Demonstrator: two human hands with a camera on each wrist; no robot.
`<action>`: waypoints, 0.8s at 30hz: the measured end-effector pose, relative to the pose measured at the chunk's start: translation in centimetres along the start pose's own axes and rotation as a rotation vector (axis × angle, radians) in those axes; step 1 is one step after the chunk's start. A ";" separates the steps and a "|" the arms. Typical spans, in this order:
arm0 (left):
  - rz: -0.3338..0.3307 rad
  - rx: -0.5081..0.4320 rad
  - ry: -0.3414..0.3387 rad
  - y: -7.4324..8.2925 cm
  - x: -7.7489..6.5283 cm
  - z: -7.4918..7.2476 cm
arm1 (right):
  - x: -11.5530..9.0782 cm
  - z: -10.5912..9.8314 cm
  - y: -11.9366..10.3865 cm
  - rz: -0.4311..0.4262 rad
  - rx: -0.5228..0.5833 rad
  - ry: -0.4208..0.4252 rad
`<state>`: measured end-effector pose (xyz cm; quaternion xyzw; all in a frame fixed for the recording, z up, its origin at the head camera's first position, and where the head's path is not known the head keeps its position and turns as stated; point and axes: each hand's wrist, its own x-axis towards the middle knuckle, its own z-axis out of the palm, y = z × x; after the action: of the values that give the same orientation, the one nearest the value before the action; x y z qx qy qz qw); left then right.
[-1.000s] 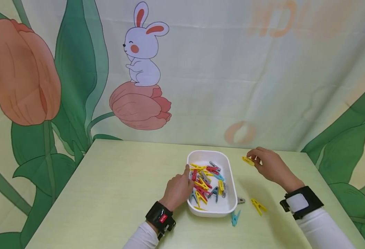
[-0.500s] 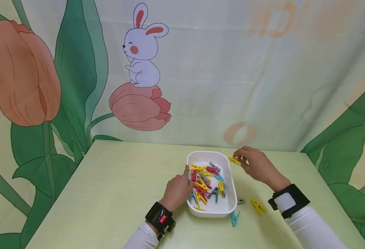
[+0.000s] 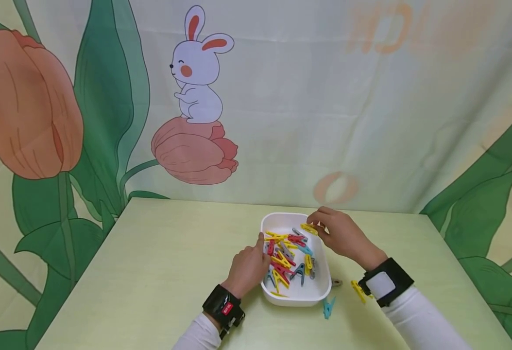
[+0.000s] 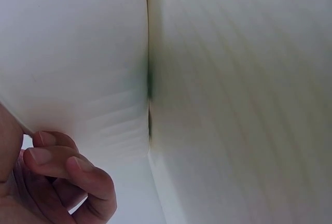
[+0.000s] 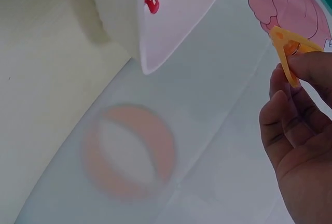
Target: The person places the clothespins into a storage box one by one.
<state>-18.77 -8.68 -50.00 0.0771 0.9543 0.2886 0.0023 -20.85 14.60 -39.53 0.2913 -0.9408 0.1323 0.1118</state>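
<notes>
A white plastic basket [image 3: 319, 296] holds several clothespins in yellow, red, grey and blue. My left hand [image 3: 248, 268] grips its left rim, thumb over the edge; in the left wrist view, curled fingers [image 4: 83, 175] lie against the outer wall. Between thumb and fingertips my right hand [image 3: 342, 234] pinches a yellow clothespin [image 3: 309, 229], held over the basket's far right corner. The right wrist view shows this yellow clothespin [image 5: 282, 45] spread in a V, its legs between thumb and fingers, apart from the basket.
Right of the basket, on the table [image 3: 186, 253], lie a blue clothespin [image 3: 328, 308], a grey clothespin [image 3: 336, 282] close to the wall and a yellow clothespin [image 3: 358, 291] partly behind the right wristband. A printed curtain [image 3: 273, 121] hangs along the table's back edge.
My right hand has moved left with the yellow clothespin, from beside the basket to over its far right corner. The left hand stays on the rim.
</notes>
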 end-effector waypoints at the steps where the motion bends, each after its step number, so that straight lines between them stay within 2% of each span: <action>1: 0.002 0.002 0.000 0.0 0.0 0.0 | 0.1 0.2 -0.2 -0.005 0.004 0.001; 11: 0.000 -0.011 -0.002 0.0 -0.1 -0.1 | 0.7 1.5 -1.8 -0.036 0.032 -0.014; 19: 0.007 -0.003 0.005 0.1 -0.1 -0.2 | 1.1 2.4 -2.2 -0.047 0.041 -0.016; 24: 0.008 -0.015 -0.004 0.0 0.0 -0.1 | 1.2 2.8 -2.3 0.034 0.116 -0.087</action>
<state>-18.74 -8.76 -49.89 0.0816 0.9518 0.2957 0.0034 -20.84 11.31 -41.38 0.2865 -0.9403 0.1760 0.0516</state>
